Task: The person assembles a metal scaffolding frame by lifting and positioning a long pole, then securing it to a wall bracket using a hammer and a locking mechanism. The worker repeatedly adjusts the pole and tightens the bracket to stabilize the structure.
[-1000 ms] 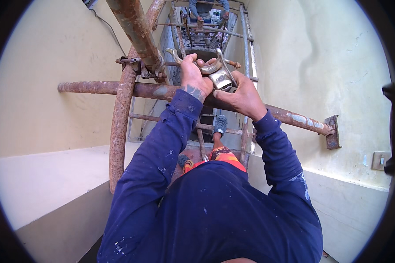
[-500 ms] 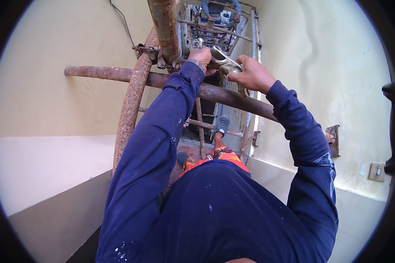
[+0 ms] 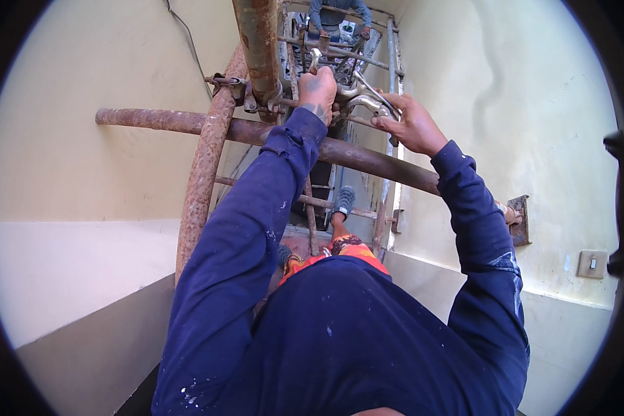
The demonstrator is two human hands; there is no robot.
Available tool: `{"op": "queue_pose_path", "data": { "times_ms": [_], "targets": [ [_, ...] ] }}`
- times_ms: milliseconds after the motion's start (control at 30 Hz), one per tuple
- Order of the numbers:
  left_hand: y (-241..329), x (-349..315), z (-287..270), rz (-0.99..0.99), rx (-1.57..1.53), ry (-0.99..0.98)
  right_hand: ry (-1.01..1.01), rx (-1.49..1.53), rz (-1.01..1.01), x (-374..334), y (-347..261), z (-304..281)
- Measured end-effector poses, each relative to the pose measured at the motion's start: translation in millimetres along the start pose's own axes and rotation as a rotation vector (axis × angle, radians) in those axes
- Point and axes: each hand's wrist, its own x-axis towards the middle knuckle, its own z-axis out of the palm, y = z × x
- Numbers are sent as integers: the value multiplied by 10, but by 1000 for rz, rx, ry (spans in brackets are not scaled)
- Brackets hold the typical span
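Note:
Both my hands are at a silvery metal scaffold clamp (image 3: 362,99) with curved jaws, held above a rusty horizontal pipe (image 3: 353,154). My left hand (image 3: 317,91) is closed in a fist at the clamp's left side. A shiny curved metal end (image 3: 315,58) sticks up beyond that fist; whether it belongs to the clamp or to a separate tool, I cannot tell. My right hand (image 3: 417,126) pinches the clamp's right end between thumb and fingers. Part of the clamp is hidden by my fingers.
A thick rusty upright pipe (image 3: 260,55) and a slanting one (image 3: 204,159) stand left of my hands, joined near a rusty coupler (image 3: 227,82). Thinner scaffold bars (image 3: 326,202) lie below. Another person (image 3: 340,12) is at the far end. Walls flank both sides; a switch plate (image 3: 592,264) is right.
My right hand has shifted slightly right and down, and its fingers have loosened a little. The clamp has turned, showing more of its curved jaws. My left fist stays closed, a little higher.

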Motion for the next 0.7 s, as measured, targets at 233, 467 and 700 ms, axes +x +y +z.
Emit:
{"op": "queue_pose_path", "data": {
  "times_ms": [233, 467, 700],
  "targets": [
    [-11, 190, -20, -28, 87, -198, 187, 181, -190, 119, 644, 105],
    [121, -50, 123, -21, -118, -245, 147, 413, -132, 165, 828, 378],
    [8, -35, 96, -55, -210, -24, 218, -141, 19, 218, 798, 419]
  ]
}}
